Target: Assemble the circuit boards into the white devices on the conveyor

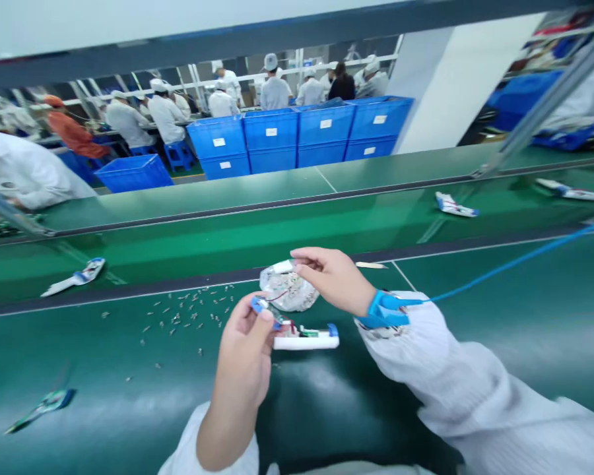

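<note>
My left hand (247, 340) is closed on an open white-and-blue plastic device housing (305, 342), with a green circuit board and red wires showing inside. My right hand (334, 277) pinches a small white part (282, 266); a thin dark red wire runs from near it toward the housing. Under that hand a clear plastic bag (292, 295) holds many tiny pieces. A blue wrist strap (383, 310) with a blue cord circles my right wrist. Small metal pieces (188, 313) lie scattered left of the bag.
On the green belt (218, 241) lie similar white-and-blue devices, one at left (79, 276) and others at right (455, 206). A slim greenish tool-like item (44, 409) rests front left. A pale stick (371, 265) lies behind my right hand. Blue bins (272, 132) and co-workers stand beyond.
</note>
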The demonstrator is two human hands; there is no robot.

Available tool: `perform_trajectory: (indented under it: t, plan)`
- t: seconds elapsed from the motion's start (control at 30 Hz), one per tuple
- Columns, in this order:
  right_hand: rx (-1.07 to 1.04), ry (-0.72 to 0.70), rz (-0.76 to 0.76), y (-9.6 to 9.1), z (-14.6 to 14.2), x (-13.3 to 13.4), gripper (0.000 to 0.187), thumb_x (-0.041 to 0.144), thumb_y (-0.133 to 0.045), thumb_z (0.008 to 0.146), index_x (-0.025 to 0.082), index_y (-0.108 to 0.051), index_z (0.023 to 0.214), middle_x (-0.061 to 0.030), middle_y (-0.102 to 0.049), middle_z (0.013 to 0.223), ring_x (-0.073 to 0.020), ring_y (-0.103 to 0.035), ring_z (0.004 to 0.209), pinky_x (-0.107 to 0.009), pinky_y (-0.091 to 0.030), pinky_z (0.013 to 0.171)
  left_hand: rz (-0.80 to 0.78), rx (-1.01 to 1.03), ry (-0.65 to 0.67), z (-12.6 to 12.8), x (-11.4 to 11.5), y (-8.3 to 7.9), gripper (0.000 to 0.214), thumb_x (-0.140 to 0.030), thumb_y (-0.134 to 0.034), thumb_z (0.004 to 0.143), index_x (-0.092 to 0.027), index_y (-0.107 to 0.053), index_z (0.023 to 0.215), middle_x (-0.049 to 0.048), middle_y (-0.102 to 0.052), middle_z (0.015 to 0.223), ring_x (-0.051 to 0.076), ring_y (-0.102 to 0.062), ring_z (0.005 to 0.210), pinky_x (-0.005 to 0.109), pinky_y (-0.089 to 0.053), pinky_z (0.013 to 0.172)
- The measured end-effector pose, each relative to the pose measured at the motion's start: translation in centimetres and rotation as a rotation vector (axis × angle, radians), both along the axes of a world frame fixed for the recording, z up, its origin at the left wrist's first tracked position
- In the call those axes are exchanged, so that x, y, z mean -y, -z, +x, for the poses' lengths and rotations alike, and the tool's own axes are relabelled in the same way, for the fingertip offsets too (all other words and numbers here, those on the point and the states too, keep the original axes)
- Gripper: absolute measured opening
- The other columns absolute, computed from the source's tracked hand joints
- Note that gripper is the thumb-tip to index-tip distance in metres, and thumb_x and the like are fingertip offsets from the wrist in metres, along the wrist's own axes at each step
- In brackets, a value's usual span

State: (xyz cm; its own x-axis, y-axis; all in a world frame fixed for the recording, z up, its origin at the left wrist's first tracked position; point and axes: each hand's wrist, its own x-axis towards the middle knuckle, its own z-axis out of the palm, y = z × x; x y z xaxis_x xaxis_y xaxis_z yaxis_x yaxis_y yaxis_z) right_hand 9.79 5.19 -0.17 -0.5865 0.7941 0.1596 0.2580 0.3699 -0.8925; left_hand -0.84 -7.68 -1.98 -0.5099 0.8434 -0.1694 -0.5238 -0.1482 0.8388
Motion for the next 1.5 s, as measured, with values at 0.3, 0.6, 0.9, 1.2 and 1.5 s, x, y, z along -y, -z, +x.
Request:
perform_trajectory:
  t: [0.3,0.6,0.9,1.2,1.5]
  plan:
    - [-0.138,-0.227,0.339,0.0,0.9,4.7,0.015,0.014,-0.058,0.079,0.018,-0.071,0.084,-0.0047,-0.073,0.088,-0.0176,-0.064,0.088,-0.033,-0.047,0.086,0.015,0.122,-0.047,-0.2,-0.1,-0.1,0.024,-0.028,-0.078,0.068,-0.018,-0.064,0.085,-0.002,-0.068,0.067,0.007,-0.064,0.056,0.014,-0.052,0.054]
    - [-0.285,-0.062,0.254,2.3,0.1,4.7,0.013,0.014,-0.059,0.078,0.018,-0.067,0.07,-0.0023,-0.068,0.072,-0.016,-0.061,0.081,-0.032,-0.046,0.083,-0.042,0.005,-0.083,0.1,-0.1,0.0,0.032,-0.036,-0.079,0.065,-0.017,-0.063,0.086,-0.0008,-0.067,0.071,0.009,-0.062,0.058,0.017,-0.051,0.054]
    - [-0.266,0.408,0.533,1.6,0.8,6.8,0.015,0.014,-0.048,0.084,0.024,-0.058,0.079,-0.0008,-0.071,0.083,-0.0234,-0.057,0.105,-0.05,-0.024,0.106,-0.215,-0.831,-0.101,0.4,1.3,0.1,0.035,-0.038,-0.064,0.081,-0.03,-0.059,0.115,0.0008,-0.063,0.116,0.021,-0.055,0.106,0.031,-0.04,0.088]
    - [-0.253,0.038,0.34,-1.9,2.8,6.7,0.018,0.015,-0.051,0.083,0.02,-0.062,0.069,0.0011,-0.061,0.061,-0.0152,-0.052,0.074,-0.037,-0.037,0.087,-0.141,-0.874,-0.06,1.5,2.4,-1.5,0.043,-0.044,-0.062,0.08,-0.027,-0.062,0.119,0.0058,-0.066,0.115,0.028,-0.057,0.109,0.037,-0.038,0.093]
    - [-0.109,-0.331,0.438,-3.7,3.8,5.1,0.029,0.02,-0.044,0.083,0.018,-0.049,0.054,0.0023,-0.049,0.05,-0.0116,-0.04,0.058,-0.032,-0.033,0.074,0.039,-0.838,0.1,1.4,3.2,-1.8,0.04,-0.034,-0.062,0.083,-0.033,-0.06,0.124,0.0031,-0.066,0.117,0.024,-0.061,0.103,0.029,-0.046,0.084]
